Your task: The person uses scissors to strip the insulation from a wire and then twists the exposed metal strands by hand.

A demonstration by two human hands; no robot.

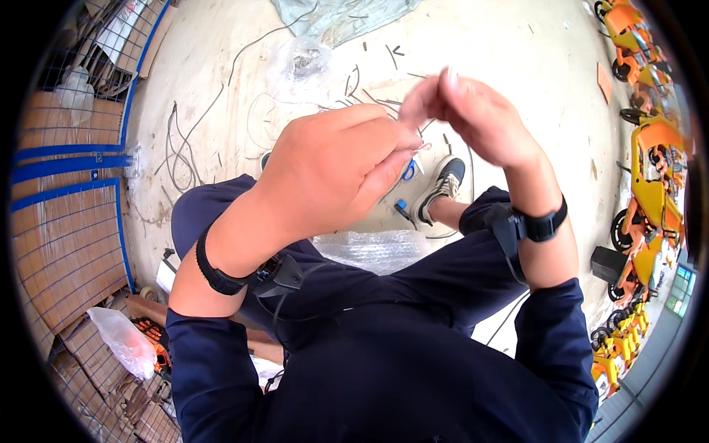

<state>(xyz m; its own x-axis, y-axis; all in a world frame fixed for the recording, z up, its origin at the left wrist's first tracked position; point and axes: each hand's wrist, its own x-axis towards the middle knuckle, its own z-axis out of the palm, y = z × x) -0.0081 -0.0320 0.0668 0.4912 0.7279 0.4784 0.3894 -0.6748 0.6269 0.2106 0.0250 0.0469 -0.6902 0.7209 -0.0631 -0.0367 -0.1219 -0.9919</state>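
Observation:
My left hand (325, 166) is raised above my lap, its thumb and forefinger pinched together. A thin reddish, wire-like strand (425, 147) shows at its fingertips; the rest is hidden by the fingers. My right hand (476, 114) is just right of and beyond those fingertips, its fingers bent toward them and smeared by motion. Whether anything is in it does not show. Below the hands, on the floor beside my shoe (445, 184), lie scissors with blue handles (408, 171) and a small blue-and-black item (401, 206).
Black cables (181, 151) and short cut pieces lie about the floor. A clear plastic bag (303, 59) and a pale cloth (343, 18) are farther off. Bubble wrap (373, 249) lies between my legs. A blue-framed mesh cage (74, 192) stands left; orange-and-yellow wheeled machines (653, 162) line the right.

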